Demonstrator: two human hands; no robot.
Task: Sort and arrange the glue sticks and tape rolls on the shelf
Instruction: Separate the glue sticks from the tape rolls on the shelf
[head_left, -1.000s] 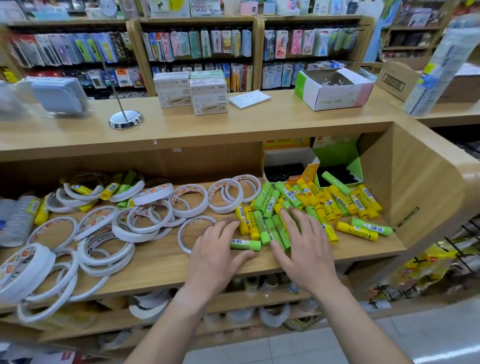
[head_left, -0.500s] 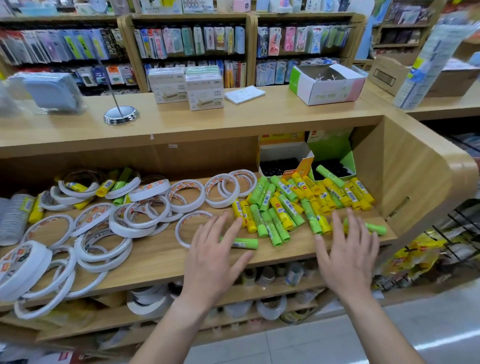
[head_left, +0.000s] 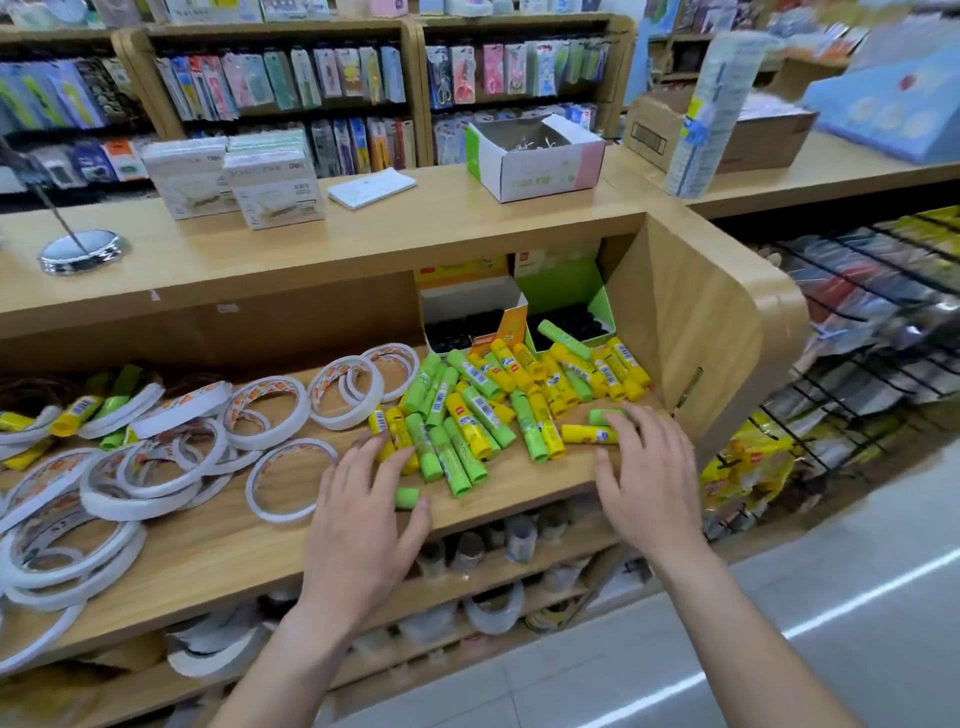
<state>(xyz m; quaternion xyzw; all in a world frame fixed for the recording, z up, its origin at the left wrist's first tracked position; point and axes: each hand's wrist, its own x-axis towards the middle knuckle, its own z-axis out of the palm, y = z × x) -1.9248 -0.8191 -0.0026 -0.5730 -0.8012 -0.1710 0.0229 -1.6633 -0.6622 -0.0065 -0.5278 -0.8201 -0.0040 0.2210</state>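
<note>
On the wooden shelf (head_left: 244, 551) under the tabletop (head_left: 395, 228), the sorting is looking partly done, by my judgement. Most of the yellow and green plastic glue sticks (head_left: 483, 410) are lying heaped together toward two o'clock, in front of two open cardboard boxes, one orange (head_left: 511, 327) and one green (head_left: 566, 291), though they are pointing every which way and are not lined up. The white rings of double-sided tape (head_left: 260, 415) are spreading from ten o'clock down to eight o'clock, overlapping loosely rather than stacked.

Both hands are hovering flat over the front edge of the glue pile. The left hand (head_left: 363, 514) is spreading its fingers wide, holding nothing, with a single short green glue stick (head_left: 408, 497) lying just beside its fingertips. The right hand (head_left: 649, 473) is likewise open and empty, its fingers reaching at a lone yellow glue stick (head_left: 587, 434) and a green one (head_left: 605, 415) lying apart from the heap at three o'clock; whether they are touching is hard to tell.

What is remaining, as I judge it: several stray glue sticks (head_left: 98, 405) are sitting among the tape rolls at nine o'clock and need carrying across, the loose sticks at the front need gathering in, the heap needs straightening into rows or boxes, and the tape rolls need stacking neatly.
</note>
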